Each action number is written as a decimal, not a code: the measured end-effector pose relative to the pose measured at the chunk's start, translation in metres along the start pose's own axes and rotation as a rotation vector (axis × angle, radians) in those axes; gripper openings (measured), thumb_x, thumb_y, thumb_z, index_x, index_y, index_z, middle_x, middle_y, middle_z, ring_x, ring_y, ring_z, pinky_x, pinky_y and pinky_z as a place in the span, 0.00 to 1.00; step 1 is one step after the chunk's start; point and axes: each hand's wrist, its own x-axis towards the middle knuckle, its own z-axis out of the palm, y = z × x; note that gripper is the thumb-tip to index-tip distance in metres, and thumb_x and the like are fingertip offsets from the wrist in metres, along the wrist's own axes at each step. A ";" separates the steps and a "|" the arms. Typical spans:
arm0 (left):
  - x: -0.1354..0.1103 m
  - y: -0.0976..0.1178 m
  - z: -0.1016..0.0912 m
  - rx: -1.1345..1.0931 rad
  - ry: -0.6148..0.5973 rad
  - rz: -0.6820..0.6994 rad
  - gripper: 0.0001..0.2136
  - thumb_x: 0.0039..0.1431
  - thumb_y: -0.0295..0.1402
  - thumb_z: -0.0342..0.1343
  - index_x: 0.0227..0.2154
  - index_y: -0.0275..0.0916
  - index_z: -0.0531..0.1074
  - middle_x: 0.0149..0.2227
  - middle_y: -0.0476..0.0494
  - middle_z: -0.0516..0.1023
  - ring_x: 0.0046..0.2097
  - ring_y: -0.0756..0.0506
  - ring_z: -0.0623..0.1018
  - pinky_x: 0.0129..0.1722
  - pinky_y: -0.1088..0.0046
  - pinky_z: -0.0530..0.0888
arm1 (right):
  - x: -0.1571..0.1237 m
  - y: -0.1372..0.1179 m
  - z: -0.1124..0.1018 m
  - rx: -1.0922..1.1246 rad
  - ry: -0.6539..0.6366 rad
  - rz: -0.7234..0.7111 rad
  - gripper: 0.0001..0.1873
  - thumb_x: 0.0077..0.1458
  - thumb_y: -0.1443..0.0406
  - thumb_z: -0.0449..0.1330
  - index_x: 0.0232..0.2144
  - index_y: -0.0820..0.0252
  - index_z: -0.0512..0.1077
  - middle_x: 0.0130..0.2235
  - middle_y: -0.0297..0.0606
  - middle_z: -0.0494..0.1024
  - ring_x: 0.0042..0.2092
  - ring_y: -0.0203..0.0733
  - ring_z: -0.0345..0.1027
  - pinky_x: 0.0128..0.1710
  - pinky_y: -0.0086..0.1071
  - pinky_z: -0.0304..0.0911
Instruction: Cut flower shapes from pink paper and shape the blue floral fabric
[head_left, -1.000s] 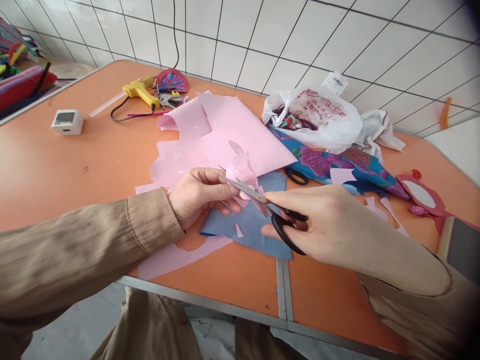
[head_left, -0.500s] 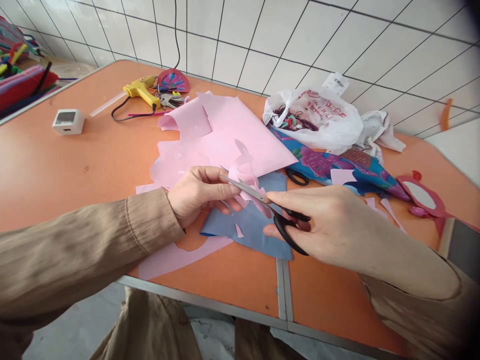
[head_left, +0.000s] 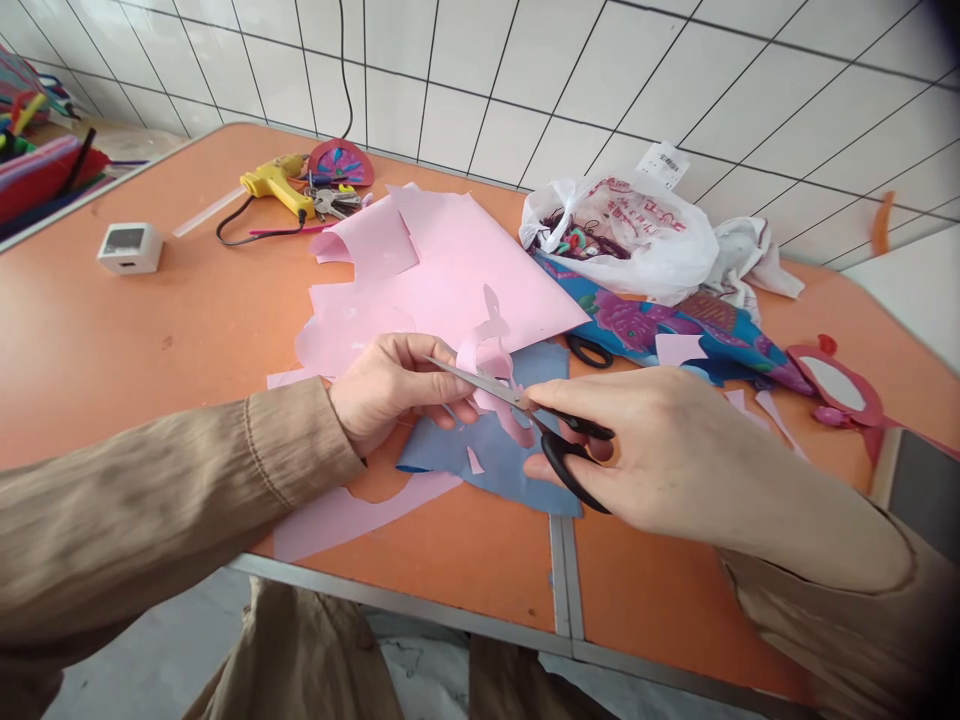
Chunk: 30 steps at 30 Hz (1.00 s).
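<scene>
My left hand (head_left: 390,385) pinches a small pink paper cut-out (head_left: 489,345) and holds it up just above the orange table (head_left: 150,330). My right hand (head_left: 660,440) grips black-handled scissors (head_left: 525,410), whose blades cross the pink cut-out. Under both hands lies a blue paper sheet (head_left: 510,450). Behind it lie large pink paper sheets (head_left: 442,270), partly cut.
At the back left lie a yellow glue gun (head_left: 274,182), keys (head_left: 334,200) and a small white box (head_left: 129,246). A white plastic bag (head_left: 630,235), patterned blue fabric (head_left: 660,330) and a second pair of black scissors (head_left: 589,350) sit at the right. A pink paper strip (head_left: 345,515) lies near the front edge.
The view has shifted slightly. The pink cut-out has turned a little between the blades; both hands stay in nearly the same place.
</scene>
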 end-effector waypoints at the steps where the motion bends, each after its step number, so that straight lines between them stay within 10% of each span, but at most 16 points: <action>1: 0.000 0.000 0.000 -0.001 0.002 0.001 0.12 0.39 0.30 0.76 0.22 0.33 0.77 0.22 0.43 0.81 0.24 0.50 0.80 0.23 0.80 0.75 | 0.000 0.000 0.000 -0.006 0.000 0.002 0.04 0.52 0.62 0.64 0.28 0.55 0.73 0.21 0.31 0.71 0.23 0.38 0.61 0.25 0.33 0.48; 30: -0.001 -0.004 0.002 -0.024 -0.003 0.037 0.13 0.40 0.34 0.76 0.22 0.33 0.77 0.22 0.45 0.81 0.24 0.50 0.80 0.23 0.81 0.76 | 0.006 -0.006 0.010 0.014 0.040 0.012 0.11 0.55 0.61 0.59 0.25 0.56 0.61 0.21 0.30 0.65 0.23 0.36 0.56 0.26 0.32 0.47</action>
